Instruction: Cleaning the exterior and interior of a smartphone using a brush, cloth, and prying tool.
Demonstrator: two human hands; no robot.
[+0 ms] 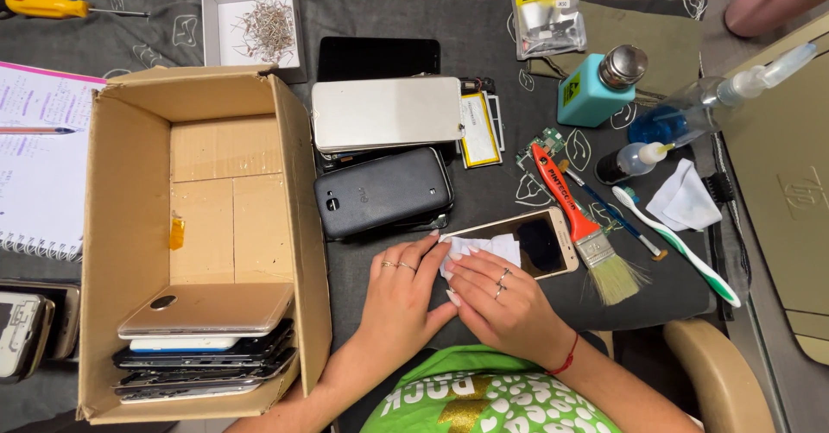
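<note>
A gold-edged smartphone [542, 241] lies screen-up on the dark mat in front of me. My right hand [501, 299] presses a white wipe [485, 249] flat onto the phone's left half, fingers together on the cloth. My left hand [399, 293] rests beside it, fingertips touching the phone's left end and the wipe's edge. Both hands wear rings; a red cord circles the right wrist.
A cardboard box [129, 226] at left holds stacked phones [205, 342]. Behind my hands lie a black phone cover [382, 193] and a silver back panel [386, 112]. To the right: orange-handled brush [580, 230], toothbrush [678, 245], teal dispenser [598, 88], squeeze bottle [635, 160], folded cloth [686, 200].
</note>
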